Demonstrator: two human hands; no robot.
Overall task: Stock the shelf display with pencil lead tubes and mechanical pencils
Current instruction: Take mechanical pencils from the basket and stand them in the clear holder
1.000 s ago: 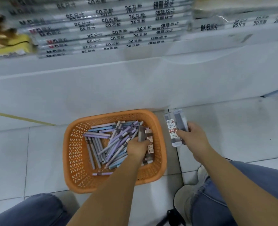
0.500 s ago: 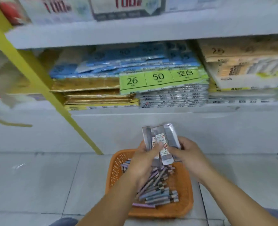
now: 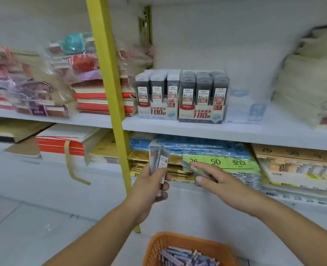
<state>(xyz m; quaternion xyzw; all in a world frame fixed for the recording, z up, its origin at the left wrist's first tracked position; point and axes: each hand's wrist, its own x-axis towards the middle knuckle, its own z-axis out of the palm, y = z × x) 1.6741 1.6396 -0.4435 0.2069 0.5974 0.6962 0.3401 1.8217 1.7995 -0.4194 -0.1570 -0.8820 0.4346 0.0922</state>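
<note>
My left hand [image 3: 151, 187] grips a small bundle of clear lead tubes [image 3: 158, 160] with white and red labels, held upright below the display shelf. To its right, my right hand [image 3: 216, 181] pinches a single lead tube [image 3: 189, 167] between thumb and forefinger, tilted up to the left. On the shelf [image 3: 178, 129] above stand two display boxes of lead tubes, a 0.5 box [image 3: 157, 96] and a 0.7 box [image 3: 203, 98]. An orange basket [image 3: 158, 244] of purple and blue mechanical pencils [image 3: 185, 258] sits on the floor at the bottom edge.
A yellow upright post [image 3: 111, 104] crosses in front of the shelving just left of my left hand. Wrapped notebooks [image 3: 43, 89] fill the shelf's left side, beige stacks [image 3: 308, 83] its right. A pale box [image 3: 245, 110] stands beside the 0.7 box. Paper packs [image 3: 216, 160] lie on the lower shelf.
The view has swung up from the basket to the shelf. The tubes, held together by both hands, are now split: a bundle in my left hand, one tube drawn out by my right.
</note>
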